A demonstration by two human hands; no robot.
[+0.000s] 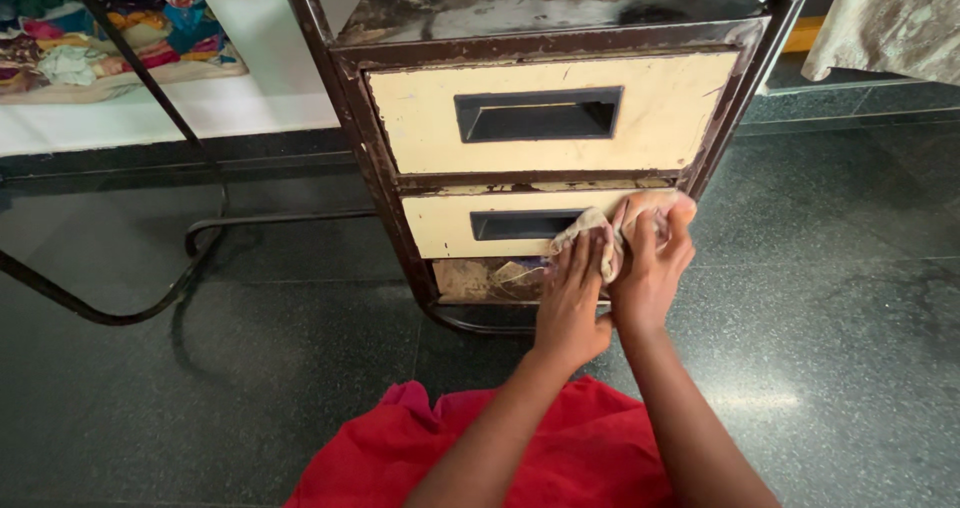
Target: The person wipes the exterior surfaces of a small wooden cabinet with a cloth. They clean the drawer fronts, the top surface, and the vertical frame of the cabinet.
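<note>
Head view, looking down at a small metal drawer unit (pixel 380 168) with a dark, rusted frame and a scuffed top. Two cream drawers: upper drawer (pixel 420 118) shut, untouched; lower drawer (pixel 440 226) has both hands against its front. A pale, crumpled cloth (pixel 600 230) sits pressed to the right part of that lower front, beside the recessed handle slot (pixel 515 225). Right hand (pixel 650 268) lies over the cloth, fingers (pixel 680 223) curled on its upper edge, gripping it flat to the panel. Left hand (pixel 572 298) rests just beside, fingers (pixel 585 253) spread narrow and laid on the cloth's lower left corner, likely to steady it and add pressure; a true closed grip there cannot be told. Below the lower drawer, an open bay with worn, stained backing (pixel 480 280). Dark polished stone floor (pixel 200 368). Red garment (pixel 560 458) over the person's lap. Curved black tube frame (pixel 150 298) at left; colourful folded fabrics (pixel 120 28) above it.
</note>
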